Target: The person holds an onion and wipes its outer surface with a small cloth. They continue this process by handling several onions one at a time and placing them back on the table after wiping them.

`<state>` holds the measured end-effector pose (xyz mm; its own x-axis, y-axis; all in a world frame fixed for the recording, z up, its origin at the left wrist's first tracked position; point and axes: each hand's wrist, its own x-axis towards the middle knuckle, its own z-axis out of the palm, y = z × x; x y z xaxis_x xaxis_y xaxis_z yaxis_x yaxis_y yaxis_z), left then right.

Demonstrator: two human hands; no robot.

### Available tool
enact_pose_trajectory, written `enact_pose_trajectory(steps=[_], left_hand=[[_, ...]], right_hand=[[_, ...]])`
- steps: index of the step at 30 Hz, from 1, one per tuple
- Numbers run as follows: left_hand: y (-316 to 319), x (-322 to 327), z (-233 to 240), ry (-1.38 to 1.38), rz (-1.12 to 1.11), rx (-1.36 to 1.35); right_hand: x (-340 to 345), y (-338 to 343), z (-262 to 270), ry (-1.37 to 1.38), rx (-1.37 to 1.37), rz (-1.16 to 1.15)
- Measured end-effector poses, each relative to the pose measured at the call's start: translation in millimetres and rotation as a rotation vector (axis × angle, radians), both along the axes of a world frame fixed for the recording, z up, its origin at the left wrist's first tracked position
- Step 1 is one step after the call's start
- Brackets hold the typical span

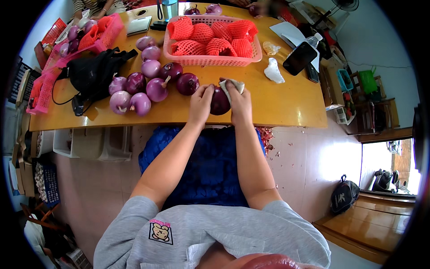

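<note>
A dark red onion is held between my two hands above the front of the yellow wooden table. My left hand grips its left side, with the thumb near the top. In my right hand is a pale cloth, pressed against the onion's upper right side. To the left of my hands lie several loose red onions, the nearest a dark one. Beyond my hands stands a pink plastic basket holding several things wrapped in red foam netting.
A black bag and pink baskets occupy the table's left. On the right are a smartphone, a crumpled white tissue and a plastic bottle. A blue cup stands at the back, where other people sit. Onion skins litter the floor.
</note>
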<state>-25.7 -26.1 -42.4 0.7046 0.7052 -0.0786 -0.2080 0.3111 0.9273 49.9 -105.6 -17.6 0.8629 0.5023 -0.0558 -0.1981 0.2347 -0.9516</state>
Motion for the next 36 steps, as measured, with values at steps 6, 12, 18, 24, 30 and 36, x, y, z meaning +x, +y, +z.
enact_pose_trajectory(steps=[6,12,18,24,30,36], left_hand=[[-9,-5,-29,-0.058,0.118,0.207],[-17,-10,-26,0.135,0.173,0.523],[-14,-11,-6,0.495,0.144,0.979],[8,-8,15,0.699,-0.008,1.042],[-9,-49,-5,0.392,0.01,0.946],[-18,-52,-4,0.416,0.085,1.191]], right_hand=[[-18,-17,-6,-0.043,-0.093,-0.022],[-14,-20,-21,-0.161,-0.191,-0.066],[1,-21,-33,-0.168,-0.242,-0.047],[-1,-19,-35,-0.197,-0.269,-0.029],[1,-18,-39,-0.275,-0.32,-0.047],[1,-15,-35,-0.336,-0.458,-0.075]])
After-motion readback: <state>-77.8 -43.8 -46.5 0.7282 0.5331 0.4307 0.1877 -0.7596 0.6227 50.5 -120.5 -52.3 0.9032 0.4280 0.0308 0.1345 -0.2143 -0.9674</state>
